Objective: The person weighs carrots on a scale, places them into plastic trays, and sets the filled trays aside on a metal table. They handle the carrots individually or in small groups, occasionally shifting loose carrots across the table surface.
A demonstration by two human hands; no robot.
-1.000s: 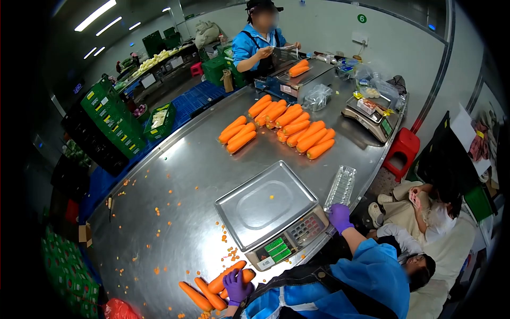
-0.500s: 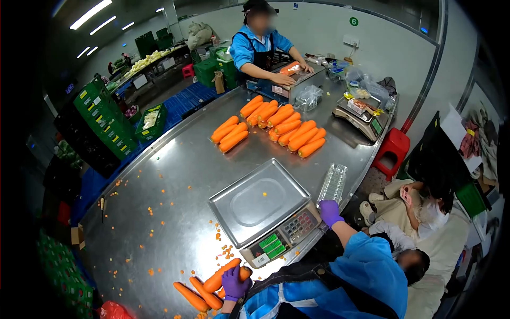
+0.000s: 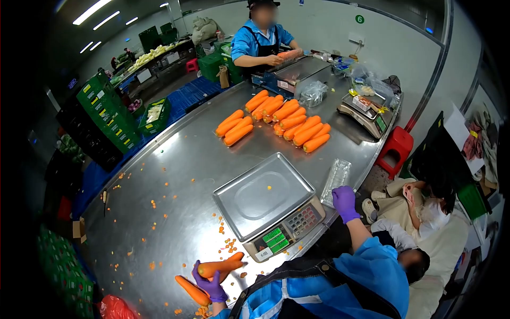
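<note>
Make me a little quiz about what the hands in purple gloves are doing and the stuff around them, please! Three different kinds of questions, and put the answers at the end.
1. True or false: the left hand is holding a carrot.
2. Pick one. The right hand is at:
A) an onion
B) a clear plastic tray
C) a sponge
3. Fill the gap: the round green sign shows the number ___.

Key: 1 true; 2 B; 3 6.
</note>
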